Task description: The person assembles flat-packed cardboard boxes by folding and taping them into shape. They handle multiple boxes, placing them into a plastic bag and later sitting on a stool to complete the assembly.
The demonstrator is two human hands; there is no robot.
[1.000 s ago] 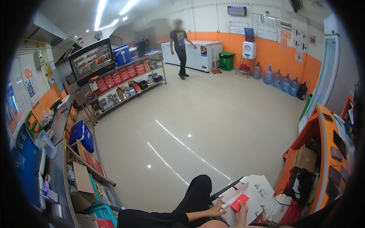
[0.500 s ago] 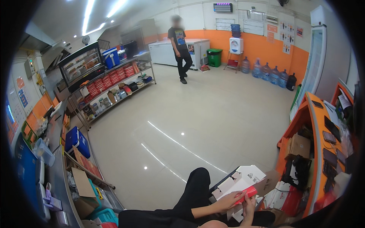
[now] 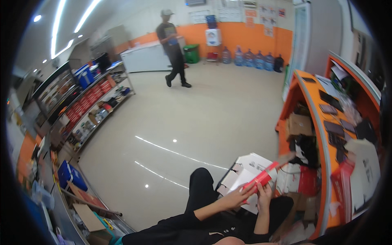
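Note:
Above my lap, both hands hold a long red cardboard piece [image 3: 263, 177] with white on it, tilted up to the right. My left hand [image 3: 236, 198] is closed on its lower end, fingers pressed along it. My right hand [image 3: 264, 194] grips it from underneath, near the middle. Under and behind it, white die-cut cardboard [image 3: 247, 163] with notched flaps and small dark print rests across my knees. My hands partly hide how the red piece is folded.
An orange counter [image 3: 312, 106] with several phones stands to my right, with a cardboard box [image 3: 299, 125] on its shelf. A person [image 3: 169, 45] walks by the white chest freezer [image 3: 145, 58]. On the left are a metal shelf rack [image 3: 102, 118] and a blue cooler [image 3: 71, 175].
My view has turned to the right. The red piece now shows longer and points up to the right, still in both hands. The person has walked to the right and raised an arm.

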